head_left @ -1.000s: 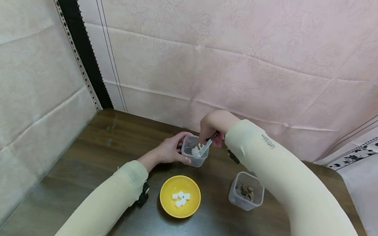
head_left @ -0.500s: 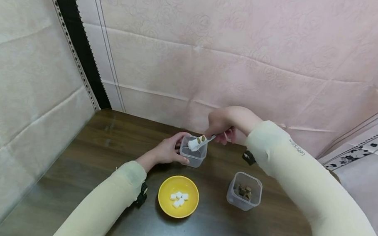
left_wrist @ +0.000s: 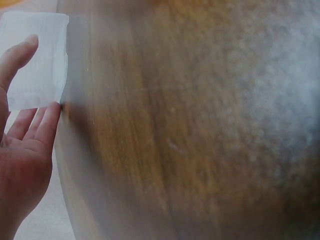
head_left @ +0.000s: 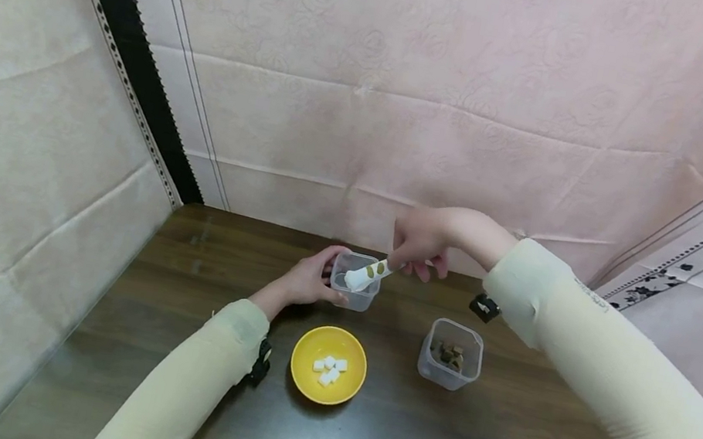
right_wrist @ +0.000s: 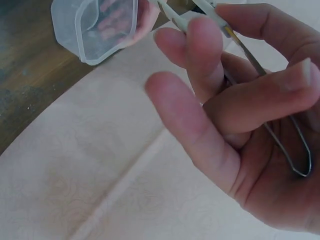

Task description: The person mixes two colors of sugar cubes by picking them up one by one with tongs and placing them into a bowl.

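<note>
My left hand [head_left: 310, 279] grips a clear plastic box [head_left: 362, 301] at the back of the table, its thumb on the near side and its fingers on the far side. The left wrist view also shows the box [left_wrist: 42, 60] between thumb and fingers. Small tongs [head_left: 370, 273] with white slotted ends are in my right hand [head_left: 421, 240]; their white ends slant down over the box opening. In the right wrist view the bent metal end of the tongs [right_wrist: 301, 172] lies against the palm. Whether anything sits between the white ends, I cannot tell.
A yellow bowl [head_left: 298, 373] with several white cubes [head_left: 329, 365] stands in front of the box. To the right is a second clear plastic box [head_left: 437, 377] with brown pieces [head_left: 451, 356] in it. A pale cloth wall [head_left: 366, 136] rises behind the table's back edge.
My right hand has drawn back to the right, and the tongs now lie at a flatter slant with their ends higher in the box opening. My left hand keeps its grip on the box.
</note>
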A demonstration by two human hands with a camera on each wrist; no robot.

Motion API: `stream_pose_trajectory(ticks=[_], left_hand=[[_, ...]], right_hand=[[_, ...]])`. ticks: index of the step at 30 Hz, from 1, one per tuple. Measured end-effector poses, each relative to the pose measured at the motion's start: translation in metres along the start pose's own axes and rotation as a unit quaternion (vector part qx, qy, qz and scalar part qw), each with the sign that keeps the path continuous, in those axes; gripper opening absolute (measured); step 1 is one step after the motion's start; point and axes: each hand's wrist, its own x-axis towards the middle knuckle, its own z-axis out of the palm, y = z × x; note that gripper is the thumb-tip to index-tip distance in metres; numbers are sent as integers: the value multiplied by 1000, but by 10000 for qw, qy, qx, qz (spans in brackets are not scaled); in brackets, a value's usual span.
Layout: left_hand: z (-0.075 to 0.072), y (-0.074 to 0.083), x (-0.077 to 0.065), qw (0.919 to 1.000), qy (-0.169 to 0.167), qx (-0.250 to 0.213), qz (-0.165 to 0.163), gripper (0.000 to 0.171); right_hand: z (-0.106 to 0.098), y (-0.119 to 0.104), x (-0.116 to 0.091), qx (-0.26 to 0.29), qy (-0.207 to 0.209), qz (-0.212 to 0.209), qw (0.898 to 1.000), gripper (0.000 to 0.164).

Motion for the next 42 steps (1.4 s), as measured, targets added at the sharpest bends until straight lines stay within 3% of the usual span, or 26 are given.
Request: stream_pose_trajectory(ticks=[9,26,35,42], left_hand=[[0,-2,1,10000,23,12,85,88],[1,-1,1,9999,24,-23,-95,90],[1,0,0,10000,15,-19,-73,89],[1,-1,1,10000,28,-53,-40,89]], right_hand=[[18,3,-16,-223,130,-339,9991,31],[44,1,-34,12,159,-698,9974,36],[59,-7,-32,-27,101,-573,9983,34],[71,-16,-27,-298,95,-773,9965,35]])
